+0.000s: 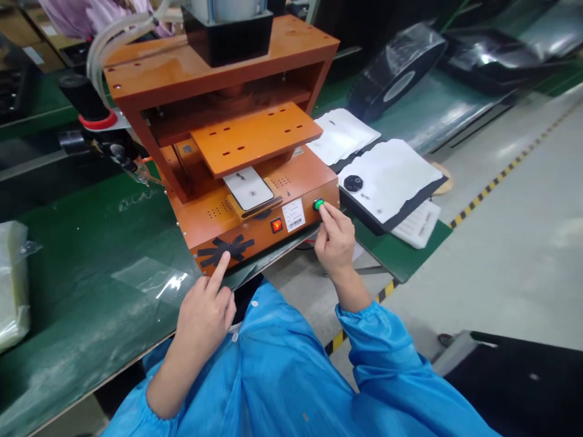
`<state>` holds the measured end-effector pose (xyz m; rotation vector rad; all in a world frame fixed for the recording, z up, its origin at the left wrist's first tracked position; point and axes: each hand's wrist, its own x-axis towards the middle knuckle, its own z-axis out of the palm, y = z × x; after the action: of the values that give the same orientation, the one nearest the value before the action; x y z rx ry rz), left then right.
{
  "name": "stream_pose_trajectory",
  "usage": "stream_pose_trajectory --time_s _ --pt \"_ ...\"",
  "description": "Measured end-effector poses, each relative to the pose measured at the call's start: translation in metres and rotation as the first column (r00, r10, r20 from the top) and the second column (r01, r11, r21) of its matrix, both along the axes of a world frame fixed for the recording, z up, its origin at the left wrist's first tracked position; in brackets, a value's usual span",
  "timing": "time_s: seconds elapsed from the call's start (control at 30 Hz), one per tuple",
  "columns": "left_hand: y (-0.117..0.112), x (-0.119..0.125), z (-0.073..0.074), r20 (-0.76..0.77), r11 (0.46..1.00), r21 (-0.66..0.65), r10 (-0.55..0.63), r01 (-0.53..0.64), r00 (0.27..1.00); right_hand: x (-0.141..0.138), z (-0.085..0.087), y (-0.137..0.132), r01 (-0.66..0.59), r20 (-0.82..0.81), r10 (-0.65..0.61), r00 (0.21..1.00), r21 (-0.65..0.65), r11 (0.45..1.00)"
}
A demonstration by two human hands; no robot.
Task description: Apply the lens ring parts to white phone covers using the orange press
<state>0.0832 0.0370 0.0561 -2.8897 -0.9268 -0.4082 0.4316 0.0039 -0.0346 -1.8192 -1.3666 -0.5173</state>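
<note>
My left hand [204, 312] points its index finger at a patch of black tape strips [228, 247] on the front of an orange press machine [186, 215]; the fingertip appears to touch the tape. Its other fingers are loosely bent, and it holds nothing. At the front's right end, my right hand [336, 238] has its index fingertip on a green lit button [318, 204], the other fingers curled and holding nothing. Between the hands are a red lit switch [276, 225] and a white label [294, 215]. A white phone-shaped panel [248, 189] lies in a holder, partly beneath the orange plate [257, 138].
Right of the machine, white sheets [396, 179] lie on a black tray [371, 220], with a round black piece [353, 183] on top. Behind stands a plastic-wrapped black roll [396, 70]. A clear plastic bag [13, 282] lies left on the green table [91, 328].
</note>
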Motion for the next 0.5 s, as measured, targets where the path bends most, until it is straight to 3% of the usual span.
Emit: stream_pose_trajectory --time_s 0.17,0.3,0.4,0.47,0.5 --pt "0.005 0.008 0.001 -0.074 0.992 0.124 0.023 -0.013 0.997 0.000 0.005 0.007 -0.025 0.001 0.025 1.000 0.027 0.999" --pt "0.008 0.011 0.010 -0.035 0.991 0.128 0.033 -0.028 0.999 0.000 0.014 0.010 0.044 -0.044 -0.046 0.998 -0.054 0.998" --pt "0.005 0.011 0.022 0.204 1.000 0.007 0.015 -0.017 0.979 -0.012 0.030 -0.002 0.005 -0.199 0.001 0.980 0.030 1.000" --pt "-0.001 0.013 0.027 0.394 0.986 -0.165 0.052 0.015 0.918 -0.032 0.042 -0.017 -0.122 -0.321 0.160 0.933 0.135 0.983" --pt "-0.005 0.015 0.027 0.463 0.966 -0.257 0.088 0.039 0.882 -0.046 0.047 -0.025 -0.243 -0.383 0.293 0.876 0.173 0.954"
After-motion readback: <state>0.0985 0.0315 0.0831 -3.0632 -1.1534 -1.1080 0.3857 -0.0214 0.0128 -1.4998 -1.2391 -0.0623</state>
